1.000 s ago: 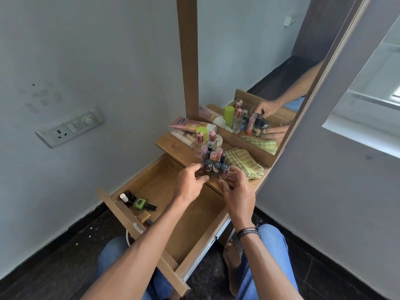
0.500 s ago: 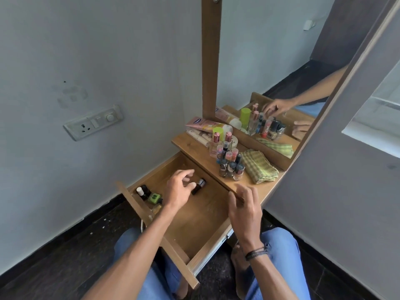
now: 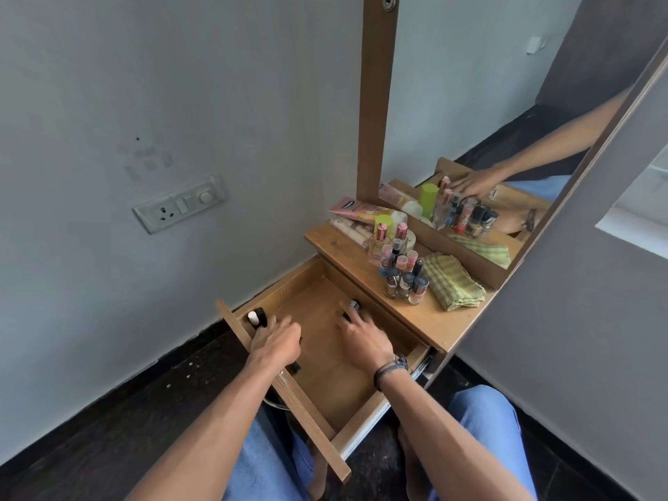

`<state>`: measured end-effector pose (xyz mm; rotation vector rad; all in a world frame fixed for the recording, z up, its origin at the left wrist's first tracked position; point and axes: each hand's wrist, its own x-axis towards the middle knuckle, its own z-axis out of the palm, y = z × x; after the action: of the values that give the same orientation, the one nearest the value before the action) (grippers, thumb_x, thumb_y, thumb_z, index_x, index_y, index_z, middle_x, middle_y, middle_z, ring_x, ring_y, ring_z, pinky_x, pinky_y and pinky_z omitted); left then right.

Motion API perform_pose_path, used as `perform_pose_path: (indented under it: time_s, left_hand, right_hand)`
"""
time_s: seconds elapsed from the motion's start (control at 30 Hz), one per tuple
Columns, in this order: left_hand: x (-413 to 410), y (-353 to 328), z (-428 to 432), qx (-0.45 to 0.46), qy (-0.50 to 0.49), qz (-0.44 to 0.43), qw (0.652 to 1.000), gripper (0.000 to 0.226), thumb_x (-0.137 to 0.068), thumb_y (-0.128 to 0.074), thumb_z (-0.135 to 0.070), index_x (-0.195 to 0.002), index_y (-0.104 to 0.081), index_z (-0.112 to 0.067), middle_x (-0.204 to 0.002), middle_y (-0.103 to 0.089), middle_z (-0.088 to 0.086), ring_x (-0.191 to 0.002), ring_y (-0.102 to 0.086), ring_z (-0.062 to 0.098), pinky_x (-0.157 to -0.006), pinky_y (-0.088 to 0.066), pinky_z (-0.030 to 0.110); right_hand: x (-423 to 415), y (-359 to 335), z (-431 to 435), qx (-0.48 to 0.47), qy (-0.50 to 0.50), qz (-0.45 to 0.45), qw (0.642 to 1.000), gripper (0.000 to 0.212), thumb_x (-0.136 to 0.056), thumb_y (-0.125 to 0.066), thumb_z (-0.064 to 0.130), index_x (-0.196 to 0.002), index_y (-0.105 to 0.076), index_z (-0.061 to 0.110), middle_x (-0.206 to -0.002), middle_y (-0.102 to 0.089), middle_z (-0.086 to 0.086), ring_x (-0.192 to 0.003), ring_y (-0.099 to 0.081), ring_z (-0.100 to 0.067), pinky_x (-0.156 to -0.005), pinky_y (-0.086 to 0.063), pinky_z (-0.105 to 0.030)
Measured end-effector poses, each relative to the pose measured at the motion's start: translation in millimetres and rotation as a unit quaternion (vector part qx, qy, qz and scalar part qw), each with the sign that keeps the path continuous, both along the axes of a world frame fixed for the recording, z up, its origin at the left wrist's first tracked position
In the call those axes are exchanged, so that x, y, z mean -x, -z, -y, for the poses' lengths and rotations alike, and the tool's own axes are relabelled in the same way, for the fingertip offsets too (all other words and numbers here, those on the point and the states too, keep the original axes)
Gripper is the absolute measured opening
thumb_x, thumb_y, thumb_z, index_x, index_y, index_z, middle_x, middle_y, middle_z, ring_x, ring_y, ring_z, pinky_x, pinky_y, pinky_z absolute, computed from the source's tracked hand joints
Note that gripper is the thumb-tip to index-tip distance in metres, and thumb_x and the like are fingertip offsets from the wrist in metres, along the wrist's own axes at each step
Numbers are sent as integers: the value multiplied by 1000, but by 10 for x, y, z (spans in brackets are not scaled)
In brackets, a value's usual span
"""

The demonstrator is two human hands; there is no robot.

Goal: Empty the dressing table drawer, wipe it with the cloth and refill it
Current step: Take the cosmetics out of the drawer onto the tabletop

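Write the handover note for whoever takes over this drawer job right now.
Left hand: down in the open drawer, at its left corner against the drawer front; grip hidden.
Right hand: open, fingers reaching a small dark bottle on the drawer floor.
White-capped bottle is in that left corner.
Nail polish cluster and folded cloth sit on the tabletop.
Done: most items out.
Left: take out the last bottles, wipe, refill.
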<state>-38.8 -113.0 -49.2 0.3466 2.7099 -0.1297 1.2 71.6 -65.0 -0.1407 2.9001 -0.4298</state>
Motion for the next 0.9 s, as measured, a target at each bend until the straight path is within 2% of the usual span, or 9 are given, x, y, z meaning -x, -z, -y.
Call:
perform_pose_path:
  time_s: [0.07, 0.13, 0.23, 0.33, 0.4, 0.47, 0.7, 0.8, 0.9]
  left_hand:
    - [1, 1, -32, 1, -8, 1, 1000, 38, -102, -50, -16, -140, -55, -16, -160, -35, 5, -148, -27, 37, -109, -41, 50]
    - [-4, -13, -35, 1, -17, -2, 1000, 38, -102, -53, -18, -140, -56, -16, -162, -32, 5, -149, -26, 37, -109, -40, 49]
    - [-27, -11, -25, 0, -11, -9, 1000, 36, -100, -53, -10, -136, -60, -14, -161, -30, 7, -148, -26, 39, -106, -44, 48]
    - [-34, 15, -20, 6, 4, -15, 1000, 35, -97, -52, -2, -129, -63, -13, -159, -30, 8, -146, -29, 37, -101, -49, 45]
    - [-29, 34, -30, 16, 11, -16, 1000, 36, -96, -50, 2, -127, -62, -12, -161, -28, 8, -147, -28, 37, -100, -49, 44]
    - [-20, 51, -34, 25, 11, -16, 999, 39, -96, -48, 4, -130, -59, -12, -160, -28, 10, -148, -27, 37, -101, -47, 44]
    - [-9, 58, -18, 2, 5, -3, 1000, 54, -96, -51, 2, -144, -37, -18, -139, -52, 9, -123, -54, 32, -96, -45, 44]
    - [-24, 20, -18, -40, 7, -35, 999, 33, -104, -44, -10, -134, -36, -19, -131, -60, 7, -112, -63, 32, -81, -42, 43]
    - [-75, -57, -4, -104, 15, -69, 992, 15, -108, -37, -18, -122, -38, -20, -122, -65, 3, -99, -69, 30, -69, -39, 37]
  right_hand:
    - [190, 2, -55, -14, 1, 1, 1000, 60, -100, -42, 1, -156, -35, 22, -170, -8, 2, -150, -21, -31, -114, -41, -46]
    - [332, 54, -68, -21, -1, 0, 1000, 48, -101, -44, 3, -148, -47, 14, -166, -20, -4, -150, -23, -32, -117, -36, -45]
    - [370, 146, -38, -33, 12, -18, 999, 31, -100, -50, 6, -128, -63, 10, -154, -40, -8, -146, -32, -34, -109, -44, -46]
    - [228, 167, -24, -3, 37, -24, 999, 35, -101, -46, 5, -133, -62, 11, -156, -42, -11, -146, -35, -37, -106, -45, -45]
    - [113, 153, -23, 32, 61, -55, 996, 33, -101, -46, 6, -128, -64, 14, -139, -56, -11, -129, -55, -34, -91, -52, -39]
    - [-5, 116, -27, 70, 80, -104, 989, 27, -96, -52, 8, -118, -64, 20, -117, -62, -3, -106, -64, -28, -77, -52, -36]
    - [-492, -377, -234, 241, 178, -225, 927, 19, -90, -75, 26, -109, -72, 26, -104, -68, 15, -86, -65, -3, -77, -56, -27]
    - [-630, -625, -427, 245, 245, -272, 898, 22, -91, -75, 32, -111, -72, 23, -104, -68, 12, -81, -64, -1, -72, -57, -24]
    - [-690, -768, -675, 210, 331, -289, 874, 24, -91, -76, 28, -112, -73, 16, -102, -70, 4, -74, -61, -6, -65, -43, -14]
